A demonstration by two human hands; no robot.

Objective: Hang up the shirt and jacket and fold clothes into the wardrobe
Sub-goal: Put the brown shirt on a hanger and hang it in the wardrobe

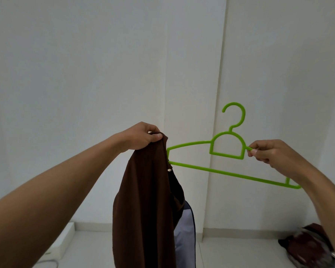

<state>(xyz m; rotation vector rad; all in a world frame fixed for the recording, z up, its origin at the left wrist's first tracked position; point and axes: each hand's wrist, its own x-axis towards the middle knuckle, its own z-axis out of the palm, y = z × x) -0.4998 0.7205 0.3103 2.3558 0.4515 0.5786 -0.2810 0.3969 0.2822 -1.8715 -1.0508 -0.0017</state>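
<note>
We hold a brown garment [143, 200] (shirt or jacket, we cannot tell) up before a white wall [85, 74]. The fingers [159, 135] of our left hand [143, 138] are curled and pinch its top edge, so the cloth hangs straight down below them. Our right hand [269, 153] pinches the shoulder of a green hanger [226, 149] just beside its arched neck; the hook rises above and left of those fingers. The hanger's far end touches the garment's edge just below the left fingers. A pale blue cloth [184, 229] shows behind the garment, and a dark red heap of clothes [309, 246] lies on the floor [240, 252] well below the right fingers.
</note>
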